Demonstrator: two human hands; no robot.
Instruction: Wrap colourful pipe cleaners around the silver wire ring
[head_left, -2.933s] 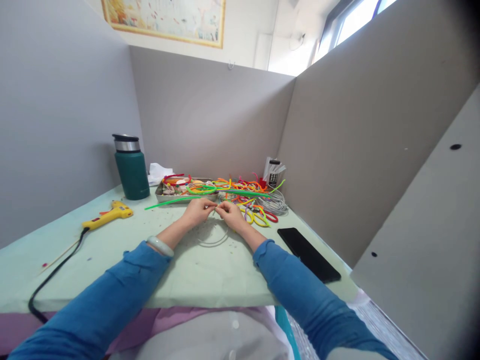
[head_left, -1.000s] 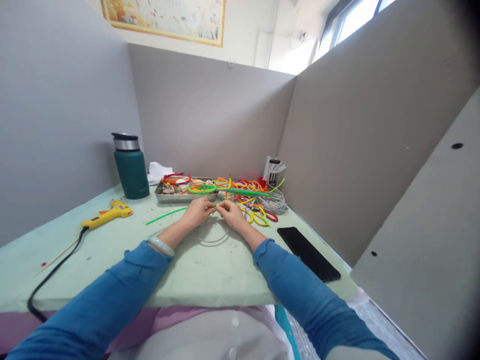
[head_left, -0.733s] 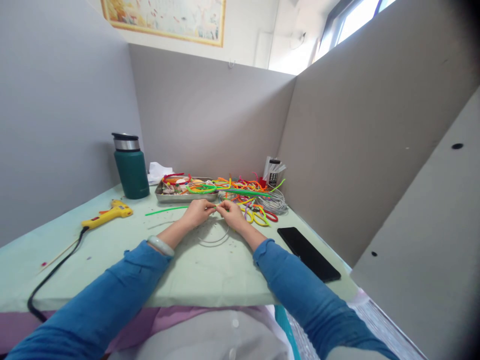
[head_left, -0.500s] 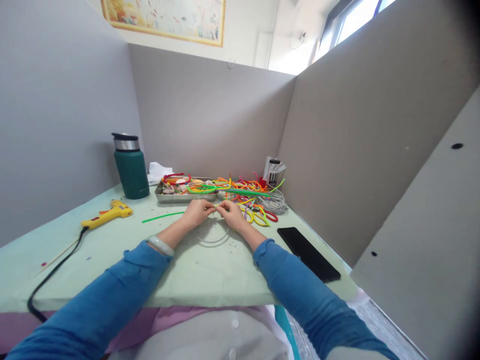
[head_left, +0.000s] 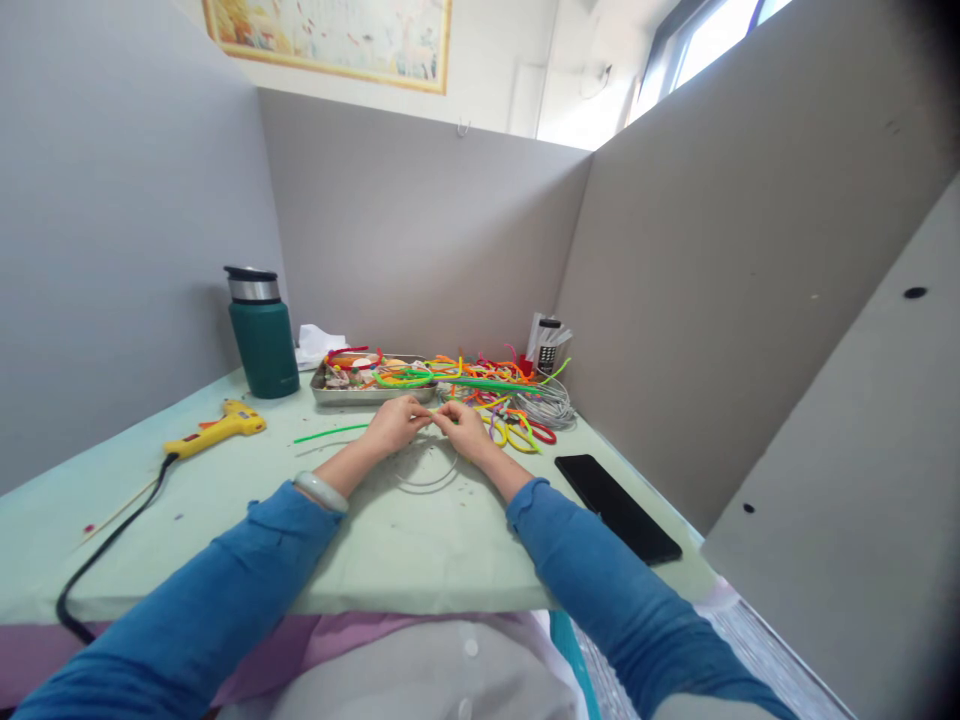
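Observation:
Close together at the middle of the table, my left hand [head_left: 401,420] and my right hand [head_left: 460,426] meet with pinched fingertips. A green pipe cleaner [head_left: 330,433] runs behind my left hand, its free tail sticking out to the left above the table. Beneath the fingers hangs a thin grey-white wire ring [head_left: 427,488], its top reaching up into the pinch. My right fingers are closed on the ring's top, and my left fingers on the pipe cleaner beside it. The exact spot where pipe cleaner and wire meet is mostly covered by fingers.
Behind the hands are a metal tray [head_left: 375,397] of small craft pieces and a pile of coloured pipe cleaners [head_left: 495,384]. Grey wire [head_left: 551,408] is coiled at right, near a black phone [head_left: 616,508]. Left are a yellow glue gun [head_left: 217,428] and green bottle [head_left: 262,345].
The green pipe cleaner's tail has swung up and down and now sits lower, with less of it showing left of my hand than at first. Both hands stay pinched in nearly the same place.

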